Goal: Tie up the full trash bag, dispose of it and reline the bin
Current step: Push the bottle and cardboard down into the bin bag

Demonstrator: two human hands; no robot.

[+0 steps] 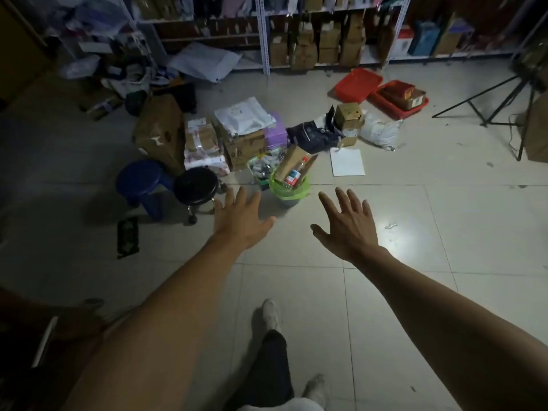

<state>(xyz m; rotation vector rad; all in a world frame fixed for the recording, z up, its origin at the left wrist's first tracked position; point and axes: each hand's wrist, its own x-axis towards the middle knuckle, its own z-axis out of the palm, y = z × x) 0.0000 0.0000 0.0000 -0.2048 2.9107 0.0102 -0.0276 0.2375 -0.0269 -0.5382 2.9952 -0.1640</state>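
Floor point(385, 292): pale glossy tiles, dim storeroom.
Bin point(289, 189): one, green-lined, overfull.
Stools point(195, 185): two, left of bin.
Left hand point(240, 223), right hand point(350, 226): fingers spread, holding nothing, short of bin.

green bin liner point(289, 193), red trays point(358, 84), blue stool point(142, 179)

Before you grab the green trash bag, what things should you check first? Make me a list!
1. Both hands free: left hand and right hand open, holding nothing. Ok.
2. Hands at the bag: not touching it yet. Not ok.
3. Bag rim showing: green edge folded over the bin. Ok.
4. Bag can close: cardboard and a bottle stick out above the rim. Not ok.
5. Floor clear on the way: bare tiles ahead, stools off to the left. Ok.
6. New liner ready: cannot tell.
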